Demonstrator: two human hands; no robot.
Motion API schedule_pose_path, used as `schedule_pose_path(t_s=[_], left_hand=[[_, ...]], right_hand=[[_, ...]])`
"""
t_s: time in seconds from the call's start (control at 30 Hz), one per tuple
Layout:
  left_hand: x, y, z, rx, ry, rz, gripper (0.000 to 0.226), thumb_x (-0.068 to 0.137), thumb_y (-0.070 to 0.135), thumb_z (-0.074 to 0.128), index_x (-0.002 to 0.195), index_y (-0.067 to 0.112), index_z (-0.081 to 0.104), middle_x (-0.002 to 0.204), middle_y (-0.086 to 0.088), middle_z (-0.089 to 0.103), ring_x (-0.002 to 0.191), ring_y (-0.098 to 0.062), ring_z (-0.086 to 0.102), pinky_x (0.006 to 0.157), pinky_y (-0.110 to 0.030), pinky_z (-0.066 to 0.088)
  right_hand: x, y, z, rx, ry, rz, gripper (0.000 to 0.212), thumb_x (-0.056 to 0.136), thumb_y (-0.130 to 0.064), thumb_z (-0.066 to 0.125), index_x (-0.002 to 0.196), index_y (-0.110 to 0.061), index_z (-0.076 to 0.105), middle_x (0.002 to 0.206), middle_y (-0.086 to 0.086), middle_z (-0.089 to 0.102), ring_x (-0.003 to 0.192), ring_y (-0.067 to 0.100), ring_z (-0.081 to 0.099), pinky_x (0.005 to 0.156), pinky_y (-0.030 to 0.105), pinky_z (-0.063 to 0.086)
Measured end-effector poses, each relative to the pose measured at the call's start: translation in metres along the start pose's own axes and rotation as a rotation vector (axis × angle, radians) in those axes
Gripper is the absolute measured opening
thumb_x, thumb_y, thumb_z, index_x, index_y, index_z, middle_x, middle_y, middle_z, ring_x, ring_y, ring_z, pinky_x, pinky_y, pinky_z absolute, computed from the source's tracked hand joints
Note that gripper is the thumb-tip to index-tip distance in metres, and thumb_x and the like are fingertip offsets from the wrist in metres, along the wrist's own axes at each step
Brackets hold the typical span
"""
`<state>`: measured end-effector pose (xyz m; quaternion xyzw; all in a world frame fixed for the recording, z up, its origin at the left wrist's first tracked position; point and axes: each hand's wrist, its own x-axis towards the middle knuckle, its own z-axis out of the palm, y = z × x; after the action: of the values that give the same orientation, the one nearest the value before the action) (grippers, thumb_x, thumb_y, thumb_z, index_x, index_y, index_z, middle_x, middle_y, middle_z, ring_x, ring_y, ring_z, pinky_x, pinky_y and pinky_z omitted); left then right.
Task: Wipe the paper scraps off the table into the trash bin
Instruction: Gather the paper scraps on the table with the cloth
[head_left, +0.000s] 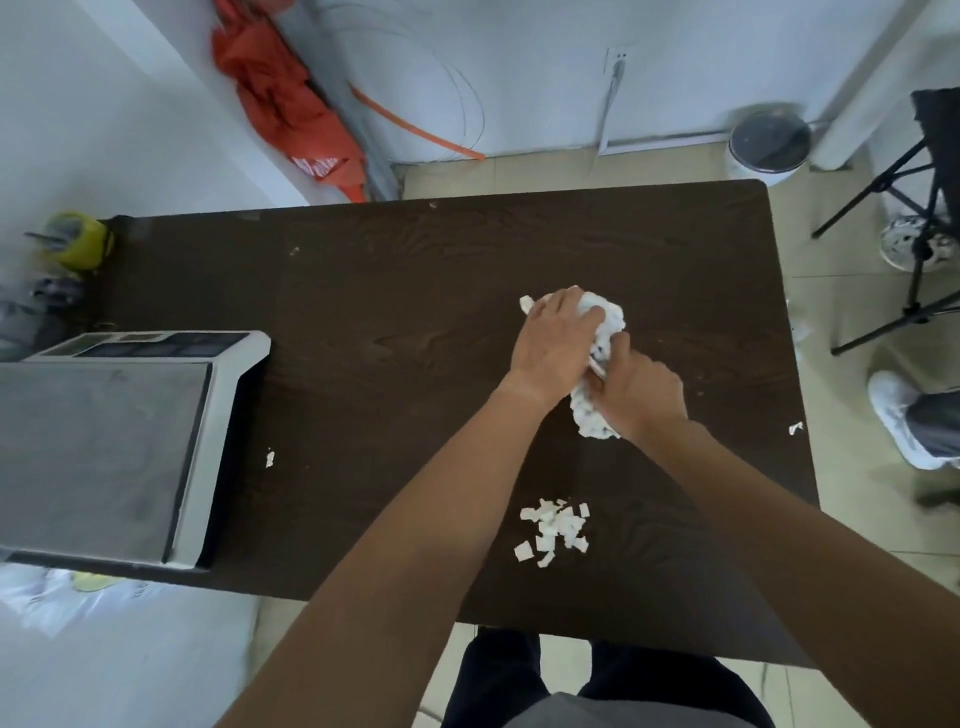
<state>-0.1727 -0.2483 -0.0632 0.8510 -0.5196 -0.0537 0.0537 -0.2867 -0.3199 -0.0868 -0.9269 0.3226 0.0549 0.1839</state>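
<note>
- Bunching a white cloth (609, 314), the left hand (550, 340) and right hand (644, 395) both curl around it, probably shaping a wiping pad.
- Paper scraps (555, 525) lie piled on the table (389, 312), nearer the person.
- Trash bin (769, 143) stands on the floor past the far corner.

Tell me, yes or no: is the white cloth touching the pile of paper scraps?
No, the crumpled white cloth lies apart from the pile of white paper scraps on the dark wooden table.

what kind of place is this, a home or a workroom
Probably a bare workroom or studio, not a home: a dark table with what looks like a weighing scale, a tripod on the tiled floor, and a bin by the white wall.
</note>
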Motion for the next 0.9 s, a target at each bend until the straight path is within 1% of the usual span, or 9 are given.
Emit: schedule_pose_path(t_s=[0.13, 0.3, 0.4, 0.47, 0.6, 0.67, 0.73, 0.83, 0.9], left_hand=[[-0.020, -0.055, -0.006, 0.002, -0.042, -0.163, 0.045, 0.093, 0.014, 0.062, 0.138, 0.016, 0.052, 0.153, -0.014, 0.038, 0.145, -0.029, 0.032, 0.118, -0.041, 0.030], [-0.070, -0.121, -0.010, 0.024, -0.008, -0.343, 0.041, 0.089, 0.014, 0.066, 0.129, 0.013, 0.056, 0.144, -0.014, 0.046, 0.138, -0.030, 0.041, 0.113, -0.039, 0.037], [-0.113, -0.157, -0.011, 0.066, 0.010, -0.463, 0.042, 0.093, 0.011, 0.060, 0.134, 0.010, 0.052, 0.159, -0.019, 0.030, 0.150, -0.033, 0.023, 0.120, -0.044, 0.027], [-0.146, -0.177, -0.008, 0.112, 0.017, -0.471, 0.045, 0.095, 0.011, 0.052, 0.139, 0.007, 0.048, 0.164, -0.020, 0.019, 0.154, -0.034, 0.011, 0.123, -0.045, 0.019], [-0.198, -0.205, -0.009, 0.122, -0.065, -0.546, 0.059, 0.095, 0.013, 0.048, 0.150, 0.003, 0.032, 0.164, -0.018, 0.020, 0.154, -0.030, 0.011, 0.125, -0.038, 0.013], [-0.221, -0.211, -0.012, 0.023, -0.086, -0.646, 0.069, 0.093, 0.015, 0.057, 0.153, 0.002, 0.026, 0.163, -0.017, 0.023, 0.153, -0.030, 0.016, 0.124, -0.038, 0.017], [-0.243, -0.211, -0.014, -0.047, -0.072, -0.722, 0.072, 0.089, 0.016, 0.064, 0.150, 0.002, 0.029, 0.159, -0.018, 0.030, 0.149, -0.031, 0.025, 0.121, -0.040, 0.026], [-0.269, -0.206, -0.016, -0.008, -0.082, -0.778, 0.066, 0.086, 0.019, 0.067, 0.143, 0.004, 0.036, 0.151, -0.020, 0.041, 0.140, -0.033, 0.040, 0.111, -0.040, 0.041], [-0.280, -0.202, -0.018, 0.027, -0.105, -0.806, 0.063, 0.087, 0.022, 0.067, 0.141, 0.006, 0.038, 0.147, -0.021, 0.044, 0.135, -0.034, 0.045, 0.107, -0.039, 0.044]], right_hand=[[0.024, -0.050, 0.003, -0.056, -0.068, -0.157, 0.046, 0.098, -0.046, 0.043, 0.125, -0.010, 0.040, 0.097, 0.010, 0.068, 0.084, 0.033, 0.067, 0.062, 0.035, 0.040], [0.038, -0.128, 0.017, -0.075, -0.156, -0.303, 0.041, 0.099, -0.043, 0.043, 0.127, -0.014, 0.040, 0.100, 0.010, 0.067, 0.092, 0.034, 0.065, 0.067, 0.035, 0.036], [0.038, -0.175, 0.033, -0.147, -0.182, -0.412, 0.044, 0.098, -0.045, 0.043, 0.131, -0.016, 0.041, 0.105, 0.010, 0.066, 0.095, 0.033, 0.065, 0.069, 0.035, 0.037], [0.034, -0.205, 0.044, -0.196, -0.204, -0.486, 0.045, 0.098, -0.044, 0.044, 0.135, -0.019, 0.040, 0.109, 0.012, 0.064, 0.097, 0.034, 0.065, 0.069, 0.035, 0.037], [0.019, -0.254, 0.064, -0.251, -0.265, -0.572, 0.048, 0.098, -0.041, 0.047, 0.141, -0.024, 0.036, 0.117, 0.015, 0.057, 0.103, 0.034, 0.061, 0.075, 0.039, 0.040], [0.011, -0.274, 0.074, -0.298, -0.260, -0.612, 0.049, 0.096, -0.037, 0.052, 0.142, -0.026, 0.036, 0.123, 0.016, 0.052, 0.111, 0.034, 0.054, 0.085, 0.041, 0.043], [0.004, -0.291, 0.082, -0.360, -0.235, -0.663, 0.053, 0.094, -0.030, 0.056, 0.143, -0.030, 0.036, 0.127, 0.017, 0.047, 0.116, 0.034, 0.047, 0.091, 0.043, 0.042], [-0.006, -0.312, 0.089, -0.405, -0.221, -0.727, 0.056, 0.091, -0.023, 0.057, 0.143, -0.034, 0.037, 0.131, 0.016, 0.042, 0.119, 0.035, 0.042, 0.095, 0.045, 0.039], [-0.012, -0.322, 0.092, -0.433, -0.210, -0.758, 0.057, 0.091, -0.024, 0.056, 0.143, -0.035, 0.037, 0.133, 0.015, 0.040, 0.120, 0.035, 0.040, 0.098, 0.046, 0.036]])
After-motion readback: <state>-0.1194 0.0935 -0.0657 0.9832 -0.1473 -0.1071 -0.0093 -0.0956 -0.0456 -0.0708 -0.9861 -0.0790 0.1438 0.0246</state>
